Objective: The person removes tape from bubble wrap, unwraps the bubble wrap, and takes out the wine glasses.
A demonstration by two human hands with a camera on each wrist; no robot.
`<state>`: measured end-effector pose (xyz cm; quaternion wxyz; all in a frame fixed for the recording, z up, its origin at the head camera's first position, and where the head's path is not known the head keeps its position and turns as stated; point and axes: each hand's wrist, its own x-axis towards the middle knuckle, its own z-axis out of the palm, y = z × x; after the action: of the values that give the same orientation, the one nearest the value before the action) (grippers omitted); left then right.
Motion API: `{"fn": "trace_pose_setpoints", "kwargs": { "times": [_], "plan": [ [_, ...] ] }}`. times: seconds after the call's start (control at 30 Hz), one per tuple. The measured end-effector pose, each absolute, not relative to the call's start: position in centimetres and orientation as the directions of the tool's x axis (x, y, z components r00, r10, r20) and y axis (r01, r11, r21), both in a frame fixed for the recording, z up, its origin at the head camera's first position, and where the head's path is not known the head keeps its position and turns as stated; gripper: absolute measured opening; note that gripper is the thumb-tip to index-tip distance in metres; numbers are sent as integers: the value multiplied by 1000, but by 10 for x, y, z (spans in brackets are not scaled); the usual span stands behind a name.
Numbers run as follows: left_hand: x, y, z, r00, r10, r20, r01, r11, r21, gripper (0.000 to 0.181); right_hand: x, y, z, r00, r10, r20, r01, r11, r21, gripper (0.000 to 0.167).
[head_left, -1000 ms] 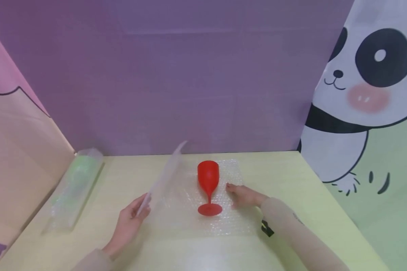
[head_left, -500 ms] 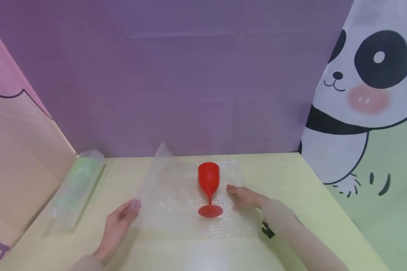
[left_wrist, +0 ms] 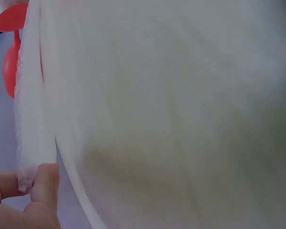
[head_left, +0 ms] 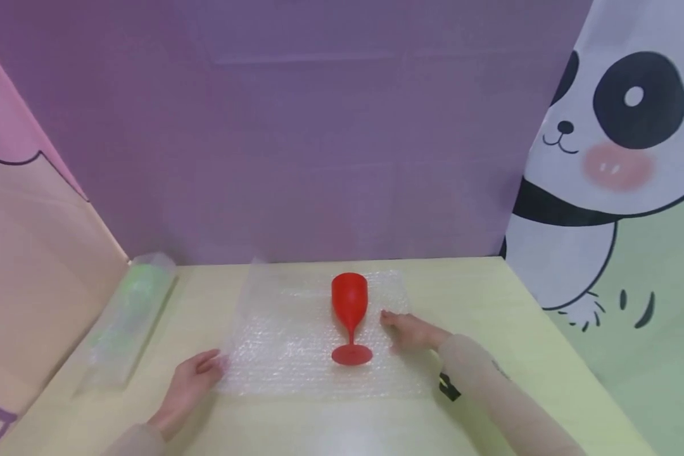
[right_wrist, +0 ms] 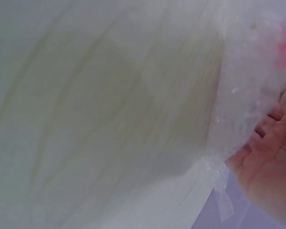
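A red goblet (head_left: pixel 350 301) lies on a clear sheet of bubble wrap (head_left: pixel 279 342) at the middle of the table, its foot toward me. My left hand (head_left: pixel 190 383) pinches the sheet's near left corner between thumb and fingers; the left wrist view shows the wrap (left_wrist: pixel 35 124) caught there, slightly raised. My right hand (head_left: pixel 413 330) rests on the right side of the sheet, just right of the goblet, fingers extended. In the right wrist view its palm (right_wrist: pixel 271 162) shows beside the wrap's edge (right_wrist: pixel 217 143), while the fingertips are hidden.
A long see-through wrapped bundle with green inside (head_left: pixel 131 316) lies at the table's left edge. A purple backdrop (head_left: pixel 319 145) stands behind the table (head_left: pixel 296 427). Printed sheets flank both sides, with a panda (head_left: pixel 621 126) on the right one.
My left hand has moved left and toward me, lowering the raised part of the bubble wrap until the sheet lies nearly flat. The right hand and goblet stay put.
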<state>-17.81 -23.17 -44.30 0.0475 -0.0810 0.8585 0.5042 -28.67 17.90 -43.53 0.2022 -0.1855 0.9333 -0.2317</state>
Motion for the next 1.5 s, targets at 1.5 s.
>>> {"fn": "trace_pose_setpoints", "kwargs": {
  "times": [1.5],
  "plan": [
    [-252,-217,-460,-905,400,-144,209,713,670,100,-286,175,-437,-859,-421,-293,-231,828,-511,72]
  ]
}}
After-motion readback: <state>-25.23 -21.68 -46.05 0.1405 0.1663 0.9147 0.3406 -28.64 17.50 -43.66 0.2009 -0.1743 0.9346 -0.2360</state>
